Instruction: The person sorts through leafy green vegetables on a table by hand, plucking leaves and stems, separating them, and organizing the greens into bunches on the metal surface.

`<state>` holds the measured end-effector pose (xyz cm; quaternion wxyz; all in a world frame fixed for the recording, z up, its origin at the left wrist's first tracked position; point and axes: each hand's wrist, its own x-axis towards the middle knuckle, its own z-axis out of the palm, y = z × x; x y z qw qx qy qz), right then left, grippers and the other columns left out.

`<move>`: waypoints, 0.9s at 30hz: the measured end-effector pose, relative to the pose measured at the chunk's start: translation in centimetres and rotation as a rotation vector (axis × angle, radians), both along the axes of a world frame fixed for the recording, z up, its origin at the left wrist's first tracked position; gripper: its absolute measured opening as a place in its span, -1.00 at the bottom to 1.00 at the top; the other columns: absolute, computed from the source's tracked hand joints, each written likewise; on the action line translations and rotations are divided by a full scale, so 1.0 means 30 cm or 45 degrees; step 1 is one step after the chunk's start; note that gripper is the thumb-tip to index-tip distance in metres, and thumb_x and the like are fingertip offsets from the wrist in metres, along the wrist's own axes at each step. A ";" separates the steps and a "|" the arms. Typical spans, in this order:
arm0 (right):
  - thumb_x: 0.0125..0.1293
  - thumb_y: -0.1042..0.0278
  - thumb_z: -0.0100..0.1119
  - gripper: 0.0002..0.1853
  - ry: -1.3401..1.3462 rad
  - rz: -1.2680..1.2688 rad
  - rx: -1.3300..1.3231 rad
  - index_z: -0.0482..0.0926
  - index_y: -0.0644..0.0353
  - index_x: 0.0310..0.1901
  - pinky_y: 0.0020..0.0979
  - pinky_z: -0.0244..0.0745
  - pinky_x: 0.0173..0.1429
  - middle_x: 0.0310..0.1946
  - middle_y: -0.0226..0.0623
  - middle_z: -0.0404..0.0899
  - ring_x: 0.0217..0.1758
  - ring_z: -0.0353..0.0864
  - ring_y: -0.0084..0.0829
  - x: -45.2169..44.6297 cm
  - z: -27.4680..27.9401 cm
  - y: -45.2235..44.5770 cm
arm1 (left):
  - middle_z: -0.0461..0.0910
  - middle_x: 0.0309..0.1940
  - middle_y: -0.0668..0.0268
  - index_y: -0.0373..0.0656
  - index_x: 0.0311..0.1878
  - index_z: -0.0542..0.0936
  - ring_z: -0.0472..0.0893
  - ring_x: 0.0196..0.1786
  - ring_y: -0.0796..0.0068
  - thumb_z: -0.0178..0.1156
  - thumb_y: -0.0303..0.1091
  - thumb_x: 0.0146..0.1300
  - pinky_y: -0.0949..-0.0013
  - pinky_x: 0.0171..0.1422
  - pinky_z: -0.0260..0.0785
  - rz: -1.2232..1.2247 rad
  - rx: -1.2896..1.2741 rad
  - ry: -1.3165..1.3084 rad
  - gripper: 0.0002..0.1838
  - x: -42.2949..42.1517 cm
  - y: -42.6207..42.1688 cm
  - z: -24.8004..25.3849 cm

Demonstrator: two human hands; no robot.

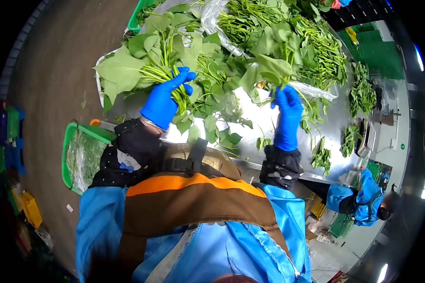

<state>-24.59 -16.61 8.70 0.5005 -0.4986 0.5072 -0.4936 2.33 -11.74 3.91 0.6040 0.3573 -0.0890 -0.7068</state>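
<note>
My left hand [167, 99], in a blue glove, is closed round a bunch of leafy green stems [163, 70] with broad leaves fanning out to the left. Further right, my right hand [288, 111], also gloved in blue, pinches a leafy sprig [279, 61] by its stems, its leaves pointing up and away. Both hands are above a shiny metal table [250, 111]. Between and beyond them lies a loose heap of the same greens [212, 80]. A larger pile of stems [316, 56] rests on clear plastic sheeting [219, 28] at the back.
A green basket [70, 155] lined with plastic stands at the left below the table. Small piles of greens [362, 89] lie towards the table's right end. Another person [363, 198] in blue is at the far right. A green crate [138, 16] sits at the back left.
</note>
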 end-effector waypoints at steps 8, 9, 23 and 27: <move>0.15 0.50 0.10 -0.82 0.286 0.013 -0.611 0.48 0.31 -0.19 -0.56 0.36 -0.33 -0.45 -0.35 0.51 -0.37 0.46 -0.58 0.082 -0.078 0.024 | 0.54 -0.19 0.24 -0.22 0.03 0.38 0.49 -0.36 0.45 0.10 -0.38 0.17 0.44 -0.22 0.37 -0.035 0.190 0.077 -0.65 -0.062 0.017 -0.099; 0.13 0.49 0.14 -0.84 0.510 -0.009 -0.456 0.50 0.29 -0.23 -0.58 0.36 -0.31 -0.47 -0.41 0.51 -0.40 0.45 -0.61 0.073 -0.090 0.018 | 0.54 -0.21 0.25 -0.21 0.03 0.39 0.49 -0.36 0.46 0.11 -0.37 0.17 0.45 -0.22 0.37 -0.025 0.179 0.012 -0.65 -0.051 0.019 -0.085; 0.13 0.53 0.12 -0.89 -0.059 0.049 -0.204 0.47 0.30 -0.28 -0.55 0.38 -0.35 -0.43 -0.28 0.51 -0.44 0.48 -0.53 0.197 0.051 0.090 | 0.54 -0.17 0.24 -0.24 0.00 0.42 0.53 -0.24 0.42 0.06 -0.42 0.19 0.43 -0.11 0.39 -0.187 -0.024 0.085 -0.70 -0.112 -0.008 -0.024; 0.10 0.46 0.20 -0.83 0.260 0.122 -0.062 0.50 0.26 -0.26 -0.55 0.38 -0.40 -0.49 -0.36 0.54 -0.50 0.47 -0.63 0.298 -0.136 0.160 | 0.55 -0.19 0.23 -0.26 0.01 0.42 0.55 -0.18 0.38 0.02 -0.50 0.17 0.39 -0.06 0.40 -0.241 -0.061 0.351 -0.69 -0.120 0.003 -0.052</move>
